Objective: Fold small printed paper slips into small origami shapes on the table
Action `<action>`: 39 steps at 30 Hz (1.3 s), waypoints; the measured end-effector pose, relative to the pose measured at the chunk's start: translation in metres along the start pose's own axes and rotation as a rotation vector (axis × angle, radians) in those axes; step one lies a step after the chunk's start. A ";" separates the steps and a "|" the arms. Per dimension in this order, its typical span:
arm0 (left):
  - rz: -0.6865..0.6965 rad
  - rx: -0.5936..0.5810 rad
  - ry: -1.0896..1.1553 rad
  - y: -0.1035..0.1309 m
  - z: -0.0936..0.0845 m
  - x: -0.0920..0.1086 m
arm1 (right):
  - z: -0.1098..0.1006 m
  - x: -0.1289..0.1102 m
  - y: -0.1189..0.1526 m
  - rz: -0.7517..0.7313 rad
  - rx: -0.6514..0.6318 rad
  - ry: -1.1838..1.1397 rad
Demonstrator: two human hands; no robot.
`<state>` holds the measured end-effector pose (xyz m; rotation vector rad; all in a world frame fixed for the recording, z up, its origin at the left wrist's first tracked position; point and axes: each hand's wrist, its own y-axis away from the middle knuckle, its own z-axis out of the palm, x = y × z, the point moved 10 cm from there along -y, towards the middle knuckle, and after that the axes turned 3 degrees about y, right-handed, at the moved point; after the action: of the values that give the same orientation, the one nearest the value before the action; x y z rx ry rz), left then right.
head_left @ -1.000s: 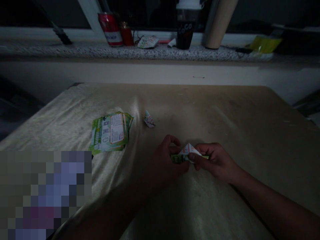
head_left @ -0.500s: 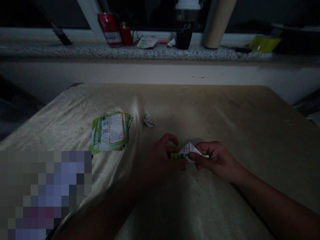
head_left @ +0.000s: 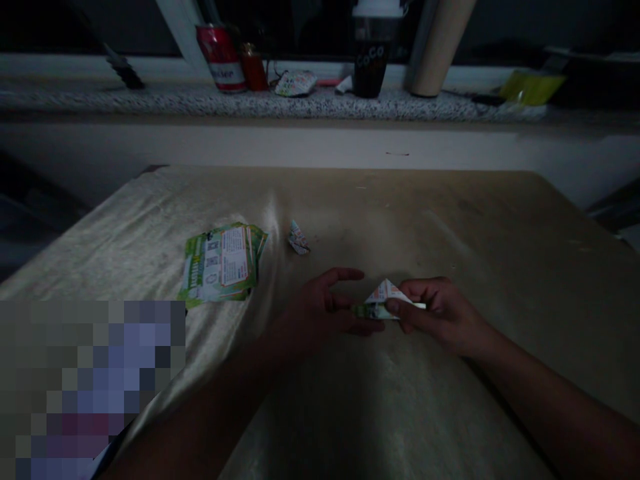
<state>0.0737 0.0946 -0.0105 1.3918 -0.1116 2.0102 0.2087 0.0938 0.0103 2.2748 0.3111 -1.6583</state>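
My right hand (head_left: 437, 312) pinches the right part of a folded paper (head_left: 379, 310), its thumb lying across the front. The paper has a white printed triangle on top and a green strip along the bottom. At its left end is my left hand (head_left: 327, 303), fingers stretched out and apart; whether a fingertip touches the strip I cannot tell. Beyond the hands a small folded paper piece (head_left: 299, 239) stands on the table. Left of it lies a pile of green printed leaflets (head_left: 220, 263).
A pale cloth, wrinkled on the left, covers the table (head_left: 450, 213). Behind it, the speckled sill (head_left: 175, 100) bears a red can (head_left: 223, 60), a red lighter (head_left: 254, 67), a dark cup (head_left: 369, 57), a cardboard tube (head_left: 440, 50) and a yellow packet (head_left: 533, 87). The lower left is pixelated.
The folded paper and my right hand have shifted slightly right and up. The fingers of my left hand have straightened and spread. The leaflets and the small folded piece stay put.
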 end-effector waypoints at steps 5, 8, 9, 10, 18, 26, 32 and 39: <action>-0.002 0.016 -0.056 -0.002 -0.009 0.000 | -0.007 -0.003 0.000 -0.038 0.040 0.028; 0.030 0.117 -0.180 -0.002 -0.015 0.005 | -0.006 -0.003 0.000 -0.040 0.040 0.049; 0.039 0.148 -0.215 -0.002 -0.016 0.007 | -0.006 -0.003 0.000 -0.040 0.038 0.056; 0.043 0.166 -0.227 -0.001 -0.016 0.008 | -0.005 -0.003 0.000 -0.041 0.036 0.059; 0.031 0.034 -0.070 0.004 -0.012 0.014 | -0.008 -0.001 -0.001 -0.026 0.025 0.046; 0.021 0.109 -0.255 -0.004 -0.014 0.004 | -0.001 -0.004 0.001 -0.020 0.012 0.035; 0.037 0.164 -0.290 -0.004 0.004 -0.004 | 0.018 -0.007 0.002 -0.028 -0.047 0.061; 0.013 0.216 -0.264 0.000 0.002 -0.004 | 0.020 -0.004 0.003 0.024 -0.055 0.006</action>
<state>0.0765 0.0920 -0.0135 1.7940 -0.0206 1.8831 0.1912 0.0834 0.0089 2.2349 0.3253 -1.6111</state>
